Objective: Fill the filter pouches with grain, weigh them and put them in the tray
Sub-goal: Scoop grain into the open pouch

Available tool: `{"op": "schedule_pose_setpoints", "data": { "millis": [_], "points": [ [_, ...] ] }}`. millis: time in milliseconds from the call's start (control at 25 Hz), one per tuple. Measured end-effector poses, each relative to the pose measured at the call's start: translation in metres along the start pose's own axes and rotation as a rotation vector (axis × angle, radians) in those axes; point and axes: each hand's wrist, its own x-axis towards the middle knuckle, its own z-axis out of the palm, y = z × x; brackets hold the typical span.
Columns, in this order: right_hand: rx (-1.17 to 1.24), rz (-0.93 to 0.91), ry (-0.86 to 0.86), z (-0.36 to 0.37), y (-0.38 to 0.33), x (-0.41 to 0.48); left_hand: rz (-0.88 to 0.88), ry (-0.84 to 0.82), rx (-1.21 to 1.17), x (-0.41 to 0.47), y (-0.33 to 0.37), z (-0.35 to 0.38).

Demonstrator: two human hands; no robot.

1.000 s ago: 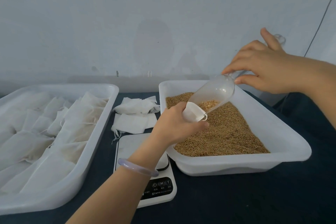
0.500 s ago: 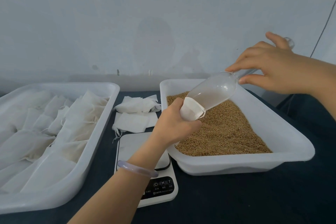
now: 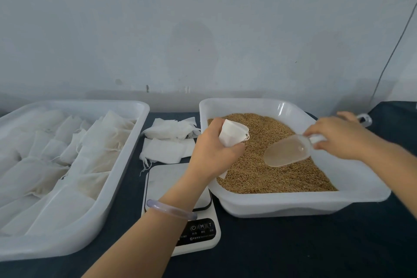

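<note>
My left hand [image 3: 211, 153] grips a white filter pouch [image 3: 232, 134] with its mouth open, held over the near left corner of the grain tray [image 3: 293, 202]. My right hand [image 3: 340, 135] holds the handle of a clear plastic scoop [image 3: 287, 152], whose empty bowl lies low over the brown grain [image 3: 259, 176]. A white scale [image 3: 180, 187] stands on the table under my left forearm. On the left, a big white tray [image 3: 108, 205] holds several filled pouches [image 3: 67, 153].
A small pile of empty pouches [image 3: 169, 140] lies on the dark cloth between the two trays, behind the scale. A pale wall runs close behind the table. A thin dark cable [image 3: 392, 52] hangs at the far right.
The scoop has left the pouch's mouth and dropped down to the right onto the grain, empty. My left hand has lowered the pouch slightly over the tray corner.
</note>
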Motion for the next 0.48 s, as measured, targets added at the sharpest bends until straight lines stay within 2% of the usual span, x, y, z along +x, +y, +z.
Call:
{"op": "schedule_pose_setpoints", "data": {
  "millis": [80, 240, 480],
  "points": [
    [0.082, -0.003, 0.000, 0.016, -0.009, -0.001, -0.004, 0.004, -0.017, 0.001, 0.000, 0.000],
    [0.363, -0.074, -0.129, 0.031, -0.032, 0.002, -0.020, 0.019, -0.026, 0.000, -0.001, 0.001],
    [0.705, -0.091, -0.167, 0.030, -0.033, -0.004, -0.042, 0.024, 0.003, -0.001, 0.000, 0.001]
  ]
}}
